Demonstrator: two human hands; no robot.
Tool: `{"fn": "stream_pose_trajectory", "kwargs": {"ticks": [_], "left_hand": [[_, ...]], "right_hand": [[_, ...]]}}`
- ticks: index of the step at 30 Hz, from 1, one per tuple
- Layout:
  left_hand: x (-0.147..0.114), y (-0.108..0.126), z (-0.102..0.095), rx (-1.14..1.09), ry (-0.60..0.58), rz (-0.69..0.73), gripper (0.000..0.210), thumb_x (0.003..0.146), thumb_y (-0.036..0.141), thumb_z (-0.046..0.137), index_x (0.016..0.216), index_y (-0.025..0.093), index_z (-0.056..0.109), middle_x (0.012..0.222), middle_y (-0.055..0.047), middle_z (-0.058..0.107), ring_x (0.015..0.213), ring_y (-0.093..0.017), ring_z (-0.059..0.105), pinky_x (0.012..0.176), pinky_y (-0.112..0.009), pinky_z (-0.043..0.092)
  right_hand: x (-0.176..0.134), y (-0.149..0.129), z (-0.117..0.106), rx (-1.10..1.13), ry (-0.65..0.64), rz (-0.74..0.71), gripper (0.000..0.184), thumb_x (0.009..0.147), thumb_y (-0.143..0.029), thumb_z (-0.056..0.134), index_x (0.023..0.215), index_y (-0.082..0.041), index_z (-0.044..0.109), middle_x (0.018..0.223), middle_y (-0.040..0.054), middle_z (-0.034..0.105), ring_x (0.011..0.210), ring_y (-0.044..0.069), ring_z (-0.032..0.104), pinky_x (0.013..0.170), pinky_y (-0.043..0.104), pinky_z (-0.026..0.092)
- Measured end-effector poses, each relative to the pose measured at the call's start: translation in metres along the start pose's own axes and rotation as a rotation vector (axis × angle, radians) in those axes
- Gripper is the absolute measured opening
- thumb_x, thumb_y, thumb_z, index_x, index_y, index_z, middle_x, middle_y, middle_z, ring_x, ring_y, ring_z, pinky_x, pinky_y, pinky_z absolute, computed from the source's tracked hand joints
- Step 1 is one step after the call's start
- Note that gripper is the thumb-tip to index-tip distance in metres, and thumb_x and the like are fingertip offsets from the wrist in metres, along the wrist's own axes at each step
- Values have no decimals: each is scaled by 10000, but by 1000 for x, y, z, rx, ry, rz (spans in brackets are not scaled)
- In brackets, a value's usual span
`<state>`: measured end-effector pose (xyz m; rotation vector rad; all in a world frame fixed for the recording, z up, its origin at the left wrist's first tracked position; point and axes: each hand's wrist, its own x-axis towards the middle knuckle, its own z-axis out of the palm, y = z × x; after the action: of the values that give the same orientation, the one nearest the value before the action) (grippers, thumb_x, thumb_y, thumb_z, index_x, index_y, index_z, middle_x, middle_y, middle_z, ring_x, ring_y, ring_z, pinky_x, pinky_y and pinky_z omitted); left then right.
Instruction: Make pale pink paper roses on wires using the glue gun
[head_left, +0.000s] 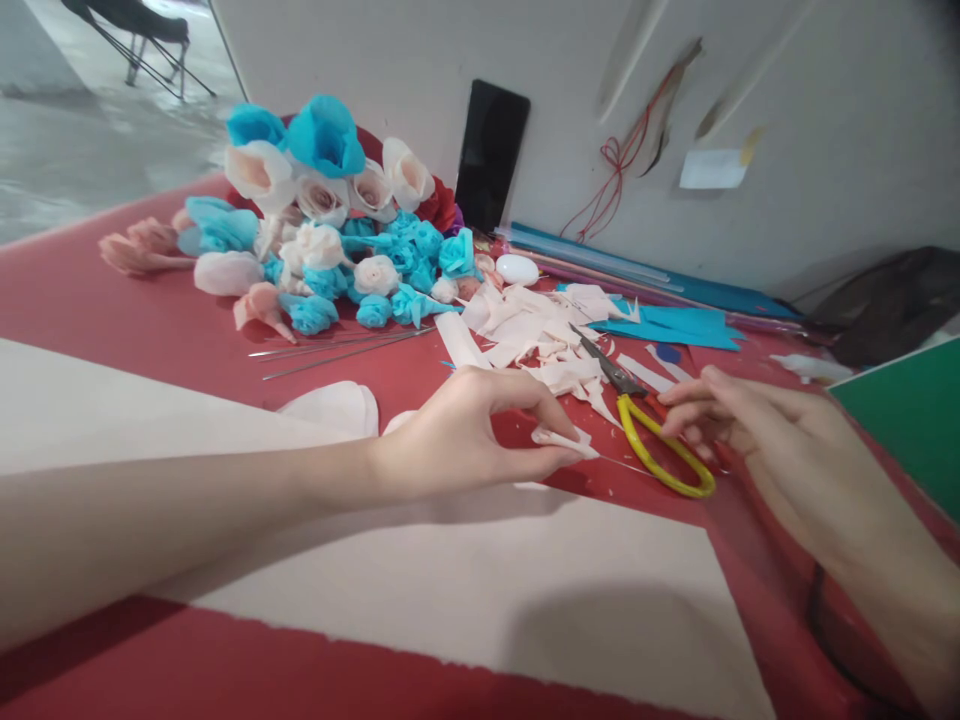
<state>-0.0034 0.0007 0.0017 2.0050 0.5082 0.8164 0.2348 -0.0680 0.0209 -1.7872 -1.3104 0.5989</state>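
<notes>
My left hand pinches a small rolled piece of pale pink crepe paper between thumb and fingers. A thin wire or thread runs from its end toward the right. My right hand is beside the scissors, its fingers loosely bent and apart, close to the handles. The scissors have dark blades and a yellow handle, with some red showing near the pivot. They lie with the blades over pale pink paper scraps. Below my left hand spreads a large pale sheet.
Blue, white and pink paper flowers are heaped at the back left of the red table. Thin metal wires and cut petals lie before them. A black phone leans on the wall. Blue paper strips lie behind the scissors.
</notes>
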Motion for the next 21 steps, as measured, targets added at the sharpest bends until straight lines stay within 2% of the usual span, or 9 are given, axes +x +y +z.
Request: {"fn": "stream_pose_trajectory", "kwargs": {"ticks": [3, 6, 15, 18, 21], "left_hand": [[0, 0, 0, -2, 0, -1, 64, 731, 167, 664, 771, 118, 678, 765, -36, 712, 728, -121, 644, 688, -219, 503], [1, 0, 0, -1, -2, -9, 58, 729, 167, 666, 764, 121, 675, 771, -38, 713, 731, -124, 645, 687, -222, 504], [0, -1, 0, 10, -8, -1, 89, 741, 192, 664, 785, 117, 679, 779, -45, 713, 737, -129, 646, 693, -230, 504], [0, -1, -1, 12, -3, 4, 74, 737, 183, 663, 774, 119, 676, 773, -40, 710, 733, -124, 644, 692, -225, 502], [0, -1, -1, 10, -4, 1, 67, 736, 178, 661, 763, 118, 672, 771, -40, 708, 734, -123, 644, 695, -222, 501]], "right_hand": [[0, 0, 1, 52, -27, 29, 381, 768, -574, 601, 760, -206, 700, 797, 51, 660, 626, 141, 539, 534, 213, 416], [1, 0, 2, 49, 1, 42, 367, 726, -563, 646, 732, -201, 707, 800, 57, 664, 597, 126, 528, 497, 189, 394], [1, -9, 4, 13, 92, 76, 350, 546, -504, 750, 697, -189, 728, 567, 34, 596, 515, 118, 488, 460, 186, 363], [1, -13, 6, 16, 122, 78, 287, 504, -436, 757, 651, -191, 722, 521, 24, 573, 472, 106, 458, 423, 180, 349], [2, -12, 7, 10, 133, 68, 260, 478, -418, 768, 623, -207, 720, 537, 26, 592, 479, 115, 481, 424, 182, 385]]}}
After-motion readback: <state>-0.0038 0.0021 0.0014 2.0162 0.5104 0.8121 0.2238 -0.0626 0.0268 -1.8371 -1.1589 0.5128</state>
